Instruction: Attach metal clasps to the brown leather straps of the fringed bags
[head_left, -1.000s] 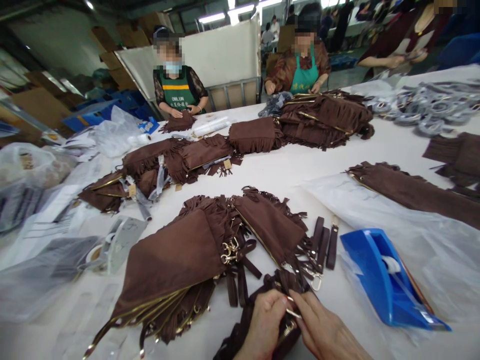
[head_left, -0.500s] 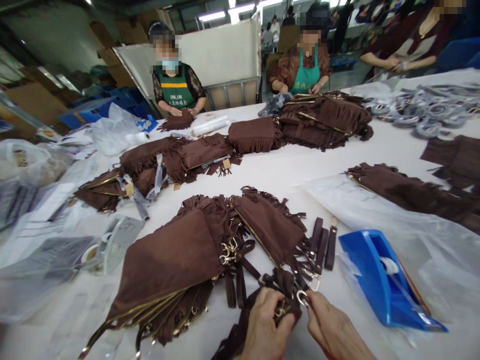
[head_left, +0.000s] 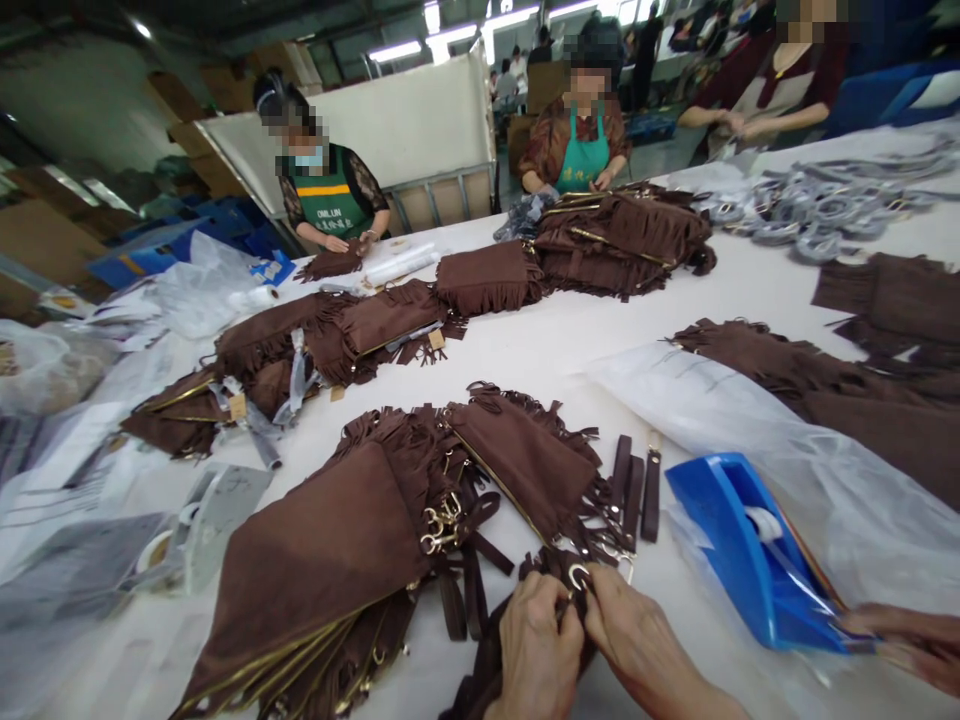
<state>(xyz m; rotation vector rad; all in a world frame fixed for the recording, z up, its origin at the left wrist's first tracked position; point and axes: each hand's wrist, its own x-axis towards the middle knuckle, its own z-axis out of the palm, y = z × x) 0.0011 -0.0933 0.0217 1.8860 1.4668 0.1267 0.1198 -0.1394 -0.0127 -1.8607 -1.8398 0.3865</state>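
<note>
My left hand [head_left: 536, 635] is closed on a dark brown fringed bag [head_left: 480, 655] at the bottom centre; the hand covers much of it. Beside it my right hand [head_left: 637, 630] pinches a gold-coloured metal clasp [head_left: 577, 576], whose curved end shows above the thumb. The fingertips of both hands nearly meet. Just beyond them lies a brown fringed pouch [head_left: 536, 455] with a gold zip. Several brown wrist straps [head_left: 632, 490] rest to its right. Left of my hands is a stack of brown bags [head_left: 315, 540], with gold clasps [head_left: 442, 520] at its edge.
At the right stands a blue tape dispenser [head_left: 720, 540], with another person's hand [head_left: 915, 640] at its front end. A grey tape dispenser [head_left: 225, 520] is on the left. Clear plastic [head_left: 675, 390], more fringed bags [head_left: 491, 275] and wrapped grey straps [head_left: 817, 215] lie farther back. Co-workers stand across the table.
My right hand has moved left with the clasp, up against my left hand. Another person's hand has come in at the right by the blue dispenser. The view has shifted slightly.
</note>
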